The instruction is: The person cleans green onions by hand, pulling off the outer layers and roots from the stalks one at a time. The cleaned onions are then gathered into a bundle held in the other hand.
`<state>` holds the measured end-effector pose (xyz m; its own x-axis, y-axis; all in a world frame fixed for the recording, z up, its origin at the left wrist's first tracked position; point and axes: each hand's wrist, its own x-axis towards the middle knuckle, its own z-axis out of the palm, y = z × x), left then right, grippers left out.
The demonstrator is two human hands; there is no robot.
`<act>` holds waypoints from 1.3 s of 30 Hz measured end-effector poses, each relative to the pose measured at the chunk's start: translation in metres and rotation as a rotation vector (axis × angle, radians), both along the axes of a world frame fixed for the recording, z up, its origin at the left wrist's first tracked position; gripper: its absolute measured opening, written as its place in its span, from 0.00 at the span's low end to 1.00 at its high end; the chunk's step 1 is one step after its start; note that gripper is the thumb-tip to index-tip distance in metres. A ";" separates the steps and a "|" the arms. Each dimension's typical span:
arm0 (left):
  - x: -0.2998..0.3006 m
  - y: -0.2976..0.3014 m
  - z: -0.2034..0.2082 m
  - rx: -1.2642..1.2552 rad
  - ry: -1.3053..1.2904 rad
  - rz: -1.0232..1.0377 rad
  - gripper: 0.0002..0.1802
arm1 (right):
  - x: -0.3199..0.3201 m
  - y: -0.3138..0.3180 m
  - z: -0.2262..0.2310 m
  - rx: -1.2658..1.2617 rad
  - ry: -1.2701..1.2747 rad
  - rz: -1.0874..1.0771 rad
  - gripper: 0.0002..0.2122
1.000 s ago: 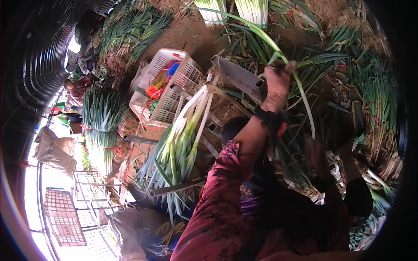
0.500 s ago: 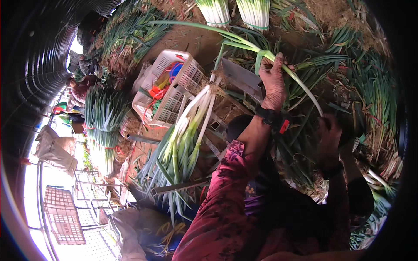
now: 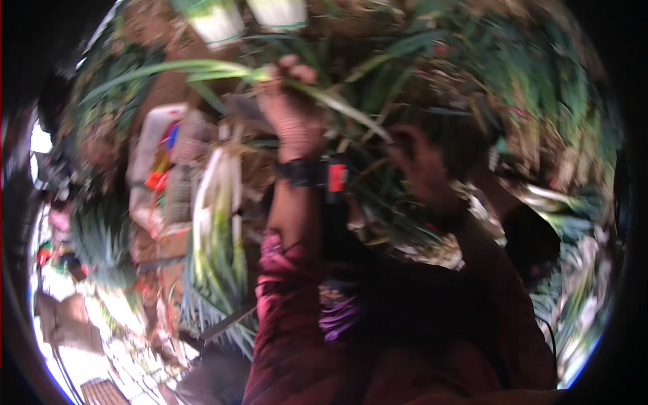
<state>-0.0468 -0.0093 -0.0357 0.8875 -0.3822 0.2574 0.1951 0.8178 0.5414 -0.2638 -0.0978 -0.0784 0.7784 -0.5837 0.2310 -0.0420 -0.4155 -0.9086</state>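
In the head view, a long green onion is stretched across the upper middle, its green leaves pointing left and its white end down to the right. My left hand is closed around its stalk, just where the leaves begin. At the white end is my right hand, dark and blurred, its fingertips closed on the tip. Below and left of my left hand, a loose bunch of green onions rests with roots up and leaves hanging down. Motion blur hides fine detail.
A white plastic crate with colourful items stands left of the bunch. Tied bundles of green onions stand at the top. More green onions are heaped at the right. A metal bar crosses below the bunch.
The whole view has swung, so the crate, bunch and both hands appear farther left. My left hand still holds the green onion, and my right hand stays at its white end.
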 end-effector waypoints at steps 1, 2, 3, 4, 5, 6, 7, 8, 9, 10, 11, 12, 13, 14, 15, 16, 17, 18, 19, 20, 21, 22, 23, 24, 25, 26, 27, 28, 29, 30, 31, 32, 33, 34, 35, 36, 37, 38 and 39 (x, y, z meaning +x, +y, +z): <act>0.001 -0.001 0.001 -0.016 0.023 -0.019 0.13 | 0.006 -0.002 0.000 -0.092 -0.090 0.003 0.11; 0.003 0.000 -0.003 0.001 0.008 -0.004 0.13 | 0.012 -0.004 -0.001 -0.176 -0.186 0.026 0.10; 0.005 -0.006 -0.007 0.014 -0.008 0.002 0.13 | 0.011 -0.011 -0.005 -0.195 -0.159 -0.012 0.10; 0.004 -0.011 -0.007 0.004 0.028 0.014 0.11 | 0.011 -0.017 -0.009 -0.178 -0.196 -0.012 0.10; 0.003 -0.017 -0.006 0.000 0.061 0.031 0.09 | 0.009 -0.023 -0.010 -0.158 -0.235 -0.008 0.09; 0.001 -0.019 -0.006 -0.021 0.044 0.021 0.09 | 0.007 -0.025 -0.011 -0.158 -0.226 -0.021 0.09; -0.001 -0.021 -0.007 -0.018 0.051 0.010 0.09 | 0.005 -0.026 -0.012 -0.174 -0.197 -0.006 0.08; -0.003 -0.022 -0.008 0.009 0.068 0.029 0.09 | 0.003 -0.026 -0.013 -0.188 -0.169 0.009 0.07; -0.005 -0.022 -0.007 0.038 0.084 0.054 0.09 | 0.002 -0.024 -0.015 -0.183 -0.164 0.005 0.07; -0.006 -0.022 -0.008 0.041 0.080 0.052 0.10 | 0.002 -0.022 -0.017 -0.109 -0.145 0.010 0.06; -0.006 -0.022 -0.008 0.046 0.084 0.048 0.10 | 0.001 -0.020 -0.018 -0.036 -0.125 0.015 0.06; -0.005 -0.020 -0.009 0.048 0.071 0.039 0.10 | 0.001 -0.017 -0.014 -0.031 -0.123 0.014 0.06; -0.004 -0.018 -0.010 0.049 0.058 0.031 0.10 | 0.001 -0.015 -0.007 0.041 -0.104 0.003 0.04; -0.003 -0.017 -0.011 0.055 0.052 0.021 0.10 | 0.000 -0.013 -0.004 0.113 -0.085 -0.007 0.03; -0.006 -0.018 -0.010 0.058 0.054 0.015 0.10 | -0.001 -0.014 -0.005 0.115 -0.083 -0.013 0.03; -0.008 -0.019 -0.010 0.064 0.076 0.017 0.10 | -0.001 -0.017 -0.008 0.149 -0.054 -0.028 0.02; -0.010 -0.020 -0.009 0.070 0.097 0.019 0.10 | -0.001 -0.019 -0.011 0.184 -0.023 -0.044 0.03; -0.011 -0.021 -0.008 0.071 0.097 0.016 0.10 | 0.001 -0.021 -0.022 0.184 -0.024 -0.047 0.03; -0.012 -0.023 -0.008 0.072 0.104 0.016 0.10 | 0.004 -0.024 -0.034 0.234 -0.128 -0.103 0.03; -0.013 -0.026 -0.008 0.074 0.112 0.016 0.10 | 0.004 -0.028 -0.046 0.282 -0.232 -0.158 0.04; -0.013 -0.025 -0.007 0.075 0.113 0.017 0.10 | 0.001 -0.030 -0.042 0.284 -0.231 -0.158 0.04; -0.012 -0.023 -0.006 0.081 0.110 0.031 0.10 | -0.005 -0.036 -0.037 0.690 -0.285 -0.114 0.04; -0.011 -0.021 -0.006 0.086 0.107 0.045 0.10 | -0.010 -0.040 -0.033 1.095 -0.333 -0.065 0.05; -0.006 -0.018 -0.008 0.086 0.108 0.044 0.10 | -0.007 -0.031 -0.018 1.247 -0.480 -0.104 0.05; 0.001 -0.012 -0.010 0.052 0.096 0.029 0.10 | -0.011 -0.030 -0.018 1.247 -0.479 -0.105 0.05; 0.008 -0.006 -0.012 0.019 0.084 0.016 0.09 | -0.020 -0.032 -0.019 1.324 -0.537 0.036 0.06; 0.013 -0.002 -0.011 0.036 0.068 0.042 0.10 | -0.031 -0.038 -0.023 1.396 -0.591 0.177 0.07; 0.020 0.007 -0.010 0.001 0.056 -0.011 0.09 | -0.046 -0.044 -0.030 1.333 -0.558 0.253 0.07; 0.030 0.016 -0.009 -0.033 0.043 -0.063 0.09 | -0.056 -0.052 -0.040 1.334 -0.557 0.259 0.07; 0.039 0.023 -0.008 -0.020 0.011 -0.057 0.09 | -0.065 -0.058 -0.050 1.000 -0.249 0.070 0.07; 0.039 0.018 -0.007 -0.028 0.014 -0.059 0.09 | -0.080 -0.069 -0.060 0.644 0.050 -0.118 0.07; 0.039 0.021 -0.005 -0.016 0.001 -0.025 0.09 | -0.093 -0.076 -0.076 0.649 0.051 -0.108 0.07; 0.041 0.024 0.001 -0.004 -0.021 0.014 0.10 | -0.103 -0.084 -0.091 0.143 0.166 -0.091 0.08; 0.041 0.029 0.001 0.115 -0.050 0.062 0.11 | -0.101 -0.092 -0.102 -0.361 0.236 -0.053 0.08; 0.022 0.017 0.004 0.252 -0.020 0.111 0.11 | -0.108 -0.099 -0.099 -0.325 0.257 0.036 0.09; 0.017 0.013 0.000 0.231 0.012 0.141 0.12 | -0.092 -0.096 -0.088 -0.533 0.038 0.035 0.09; 0.001 0.004 0.007 0.206 0.070 0.071 0.13 | -0.077 -0.090 -0.063 -0.313 0.068 0.084 0.09; 0.001 0.004 -0.001 0.288 0.058 0.163 0.12 | -0.061 -0.076 -0.041 -0.098 0.096 0.155 0.09; -0.007 -0.017 -0.002 0.220 0.111 0.191 0.12 | -0.050 -0.066 -0.028 -0.108 0.053 0.182 0.09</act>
